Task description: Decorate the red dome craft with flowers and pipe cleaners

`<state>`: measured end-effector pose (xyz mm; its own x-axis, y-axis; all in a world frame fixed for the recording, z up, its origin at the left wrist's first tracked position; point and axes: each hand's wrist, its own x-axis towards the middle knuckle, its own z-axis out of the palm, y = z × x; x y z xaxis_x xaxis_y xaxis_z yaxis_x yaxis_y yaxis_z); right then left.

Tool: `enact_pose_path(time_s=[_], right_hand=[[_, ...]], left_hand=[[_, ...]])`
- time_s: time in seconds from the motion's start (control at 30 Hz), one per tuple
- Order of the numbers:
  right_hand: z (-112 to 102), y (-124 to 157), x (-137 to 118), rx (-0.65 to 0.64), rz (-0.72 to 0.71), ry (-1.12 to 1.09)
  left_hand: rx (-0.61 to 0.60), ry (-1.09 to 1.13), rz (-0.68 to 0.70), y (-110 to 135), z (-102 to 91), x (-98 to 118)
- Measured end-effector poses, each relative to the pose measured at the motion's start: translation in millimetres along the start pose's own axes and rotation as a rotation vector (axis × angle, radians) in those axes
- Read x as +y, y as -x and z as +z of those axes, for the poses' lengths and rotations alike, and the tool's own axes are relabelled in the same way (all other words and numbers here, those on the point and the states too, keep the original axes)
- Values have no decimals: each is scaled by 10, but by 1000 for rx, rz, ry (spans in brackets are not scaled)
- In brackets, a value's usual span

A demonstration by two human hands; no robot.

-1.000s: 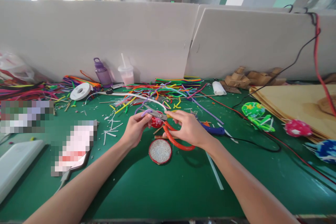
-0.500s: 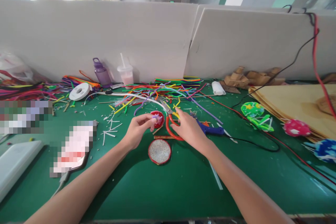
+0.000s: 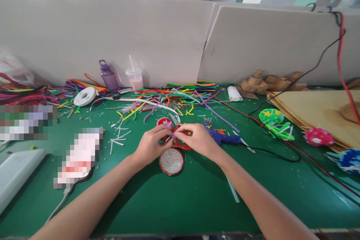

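My left hand [image 3: 154,143] and my right hand [image 3: 198,140] meet fingertip to fingertip, both closed on a small piece of purple pipe cleaner [image 3: 168,123]. Its exact shape is partly hidden by the fingers. Behind them is a small red round piece [image 3: 159,121], partly covered by my left hand. Orange-handled scissors [image 3: 184,144] lie under my right hand, with the blades pointing away. Just below the hands, a round disc [image 3: 171,162] with a red rim and a pale beaded surface rests on the green table.
A blue glue gun [image 3: 229,138] with a black cord lies to the right. Loose pipe cleaners [image 3: 157,101] are heaped at the back. Beyond them stand a purple bottle [image 3: 109,78] and a pink drink cup [image 3: 135,78]. A white ribbon spool [image 3: 84,97] lies left; finished colourful pieces [image 3: 317,136] sit right.
My right hand has come away from the scissors and moved left to join my left hand at the purple piece. My left hand has shifted slightly right and nearer to me.
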<state>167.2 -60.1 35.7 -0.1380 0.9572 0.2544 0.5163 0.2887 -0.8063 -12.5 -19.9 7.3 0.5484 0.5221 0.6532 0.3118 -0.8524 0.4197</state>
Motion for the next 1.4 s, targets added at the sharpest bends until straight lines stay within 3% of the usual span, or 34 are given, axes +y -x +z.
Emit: enact_pose_path(time_s=[0.3, 0.5, 0.77, 0.9, 1.1, 1.27, 1.4], right_hand=[[93, 10, 34, 20, 56, -29], [146, 15, 15, 70, 74, -1], [132, -1, 51, 11, 140, -184], [83, 5, 34, -12, 101, -137], [65, 14, 22, 36, 2, -61], [88, 15, 35, -50, 162, -268], [96, 11, 38, -70, 176, -340]], left_hand=[[-32, -209, 18, 11, -5, 40], [-69, -235, 21, 25, -3, 46], [4, -103, 0, 12, -5, 19], [4, -27, -16, -11, -3, 17], [22, 88, -159, -42, 2, 49], [11, 103, -151, -36, 5, 40], [-3, 126, -147, -38, 1, 17]])
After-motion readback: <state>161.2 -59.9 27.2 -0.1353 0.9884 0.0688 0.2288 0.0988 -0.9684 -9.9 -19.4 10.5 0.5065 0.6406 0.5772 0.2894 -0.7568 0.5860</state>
